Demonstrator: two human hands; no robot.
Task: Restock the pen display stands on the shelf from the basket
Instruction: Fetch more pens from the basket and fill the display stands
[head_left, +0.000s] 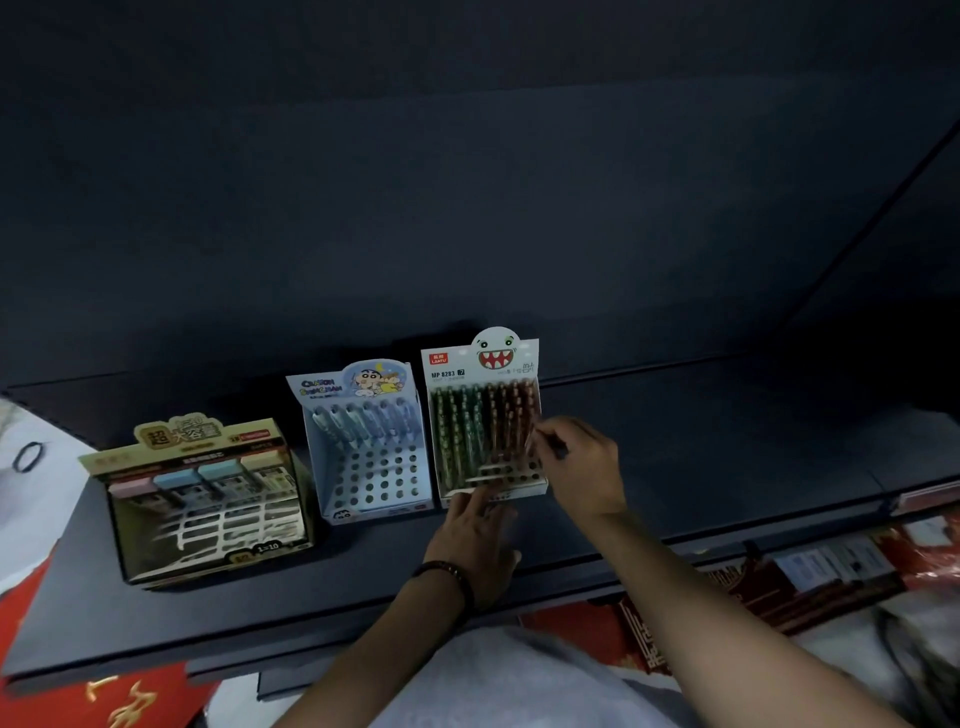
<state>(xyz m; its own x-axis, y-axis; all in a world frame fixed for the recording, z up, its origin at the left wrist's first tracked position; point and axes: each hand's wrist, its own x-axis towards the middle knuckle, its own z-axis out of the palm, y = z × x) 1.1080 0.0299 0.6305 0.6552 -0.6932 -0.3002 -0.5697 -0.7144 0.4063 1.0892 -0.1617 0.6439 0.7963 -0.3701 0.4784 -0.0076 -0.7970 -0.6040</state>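
Near-black navy is covering the shelf (156, 597). The right stand (485, 364) is showing white, with a toothed monster face, red mouth and red logo tag. Its pens (483, 431) are running speckled green on the left, red-brown on the right. The middle stand (374, 483) is showing pale blue, with a cartoon header and a grid of dark holes. The left box (208, 499) is wearing a tan-gold header over pastel blocks: pink, blue, yellow. The bracelet (447, 574) is showing dark beads. Below, the packaging (119, 701) is glowing red with gold characters.
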